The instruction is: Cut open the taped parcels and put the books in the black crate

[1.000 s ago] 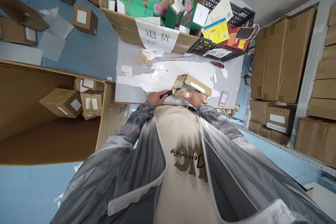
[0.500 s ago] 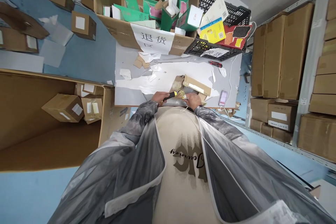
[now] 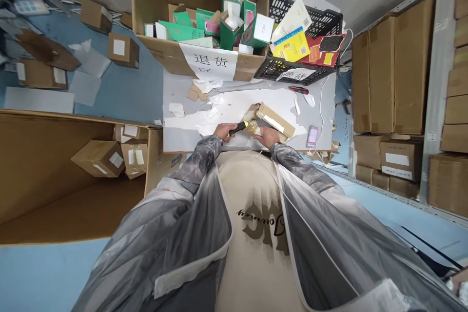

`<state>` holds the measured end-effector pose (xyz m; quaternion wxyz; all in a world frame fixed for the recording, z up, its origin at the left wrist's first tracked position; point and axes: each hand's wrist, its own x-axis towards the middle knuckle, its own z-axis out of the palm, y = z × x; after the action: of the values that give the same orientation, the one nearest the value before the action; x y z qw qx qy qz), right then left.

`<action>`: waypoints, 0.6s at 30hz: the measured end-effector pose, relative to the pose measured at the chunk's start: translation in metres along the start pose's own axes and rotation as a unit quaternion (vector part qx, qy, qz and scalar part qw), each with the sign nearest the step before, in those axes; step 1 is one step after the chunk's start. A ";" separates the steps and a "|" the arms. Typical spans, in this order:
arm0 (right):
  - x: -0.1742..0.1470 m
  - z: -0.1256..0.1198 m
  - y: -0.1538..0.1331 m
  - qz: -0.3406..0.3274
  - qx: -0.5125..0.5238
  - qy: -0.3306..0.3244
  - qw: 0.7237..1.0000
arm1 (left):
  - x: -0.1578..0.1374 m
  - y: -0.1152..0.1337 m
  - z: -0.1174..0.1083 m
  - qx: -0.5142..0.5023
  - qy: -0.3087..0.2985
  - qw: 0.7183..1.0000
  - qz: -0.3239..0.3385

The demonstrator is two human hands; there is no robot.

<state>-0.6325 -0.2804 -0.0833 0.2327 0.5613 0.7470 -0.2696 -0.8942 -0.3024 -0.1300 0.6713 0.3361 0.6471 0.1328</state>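
My left hand (image 3: 223,131) is closed around a black and yellow box cutter (image 3: 238,128), which points right toward a torn cardboard box (image 3: 277,119). The cutter's tip is beside the box's taped near flap; whether it touches cannot be told. My right hand (image 3: 269,137) grips that flap at the near side of the box, fingers pressed together. The opened box lies tilted on the white table (image 3: 193,137), a white label on its side. Its inside is mostly hidden.
Behind stand a large carton (image 3: 164,58) of green boxes and a black crate (image 3: 263,72) holding booklets. A red and black cutter (image 3: 299,89), paper scraps (image 3: 177,109) and a phone (image 3: 312,137) lie on the table. Left is a big open carton (image 3: 44,175); right, shelved boxes (image 3: 414,68).
The view has shifted slightly. Both hands and the box sit almost as before, with the cutter and the gripped flap moved only a little away from my body.
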 end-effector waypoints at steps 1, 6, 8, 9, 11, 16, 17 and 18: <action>0.000 -0.001 -0.001 0.003 0.004 -0.001 1.000 | 0.000 -0.002 -0.001 -0.025 -0.011 1.000 -0.011; 0.002 -0.003 -0.001 0.032 0.020 -0.001 0.999 | -0.021 -0.016 -0.014 0.241 0.110 0.954 0.140; 0.004 -0.004 0.000 0.032 0.022 -0.001 0.999 | -0.032 -0.018 -0.020 0.343 0.148 0.915 0.155; 0.005 -0.004 0.000 0.031 0.023 -0.002 0.999 | -0.037 -0.019 -0.022 0.365 0.161 0.905 0.151; 0.005 -0.005 0.000 0.028 0.021 -0.005 0.999 | -0.040 -0.018 -0.023 0.372 0.177 0.900 0.144; -0.002 -0.005 -0.003 0.016 0.022 0.001 1.000 | -0.033 -0.006 -0.013 0.373 0.173 0.900 0.147; -0.002 -0.004 -0.003 0.015 0.021 0.004 1.000 | -0.031 -0.004 -0.010 0.381 0.166 0.897 0.149; -0.003 -0.004 -0.003 0.017 0.020 0.007 1.000 | -0.030 -0.003 -0.007 0.390 0.159 0.894 0.151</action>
<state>-0.6346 -0.2801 -0.0783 0.2206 0.5802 0.7336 -0.2765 -0.9051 -0.3214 -0.1081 0.3461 0.6393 0.6864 0.0213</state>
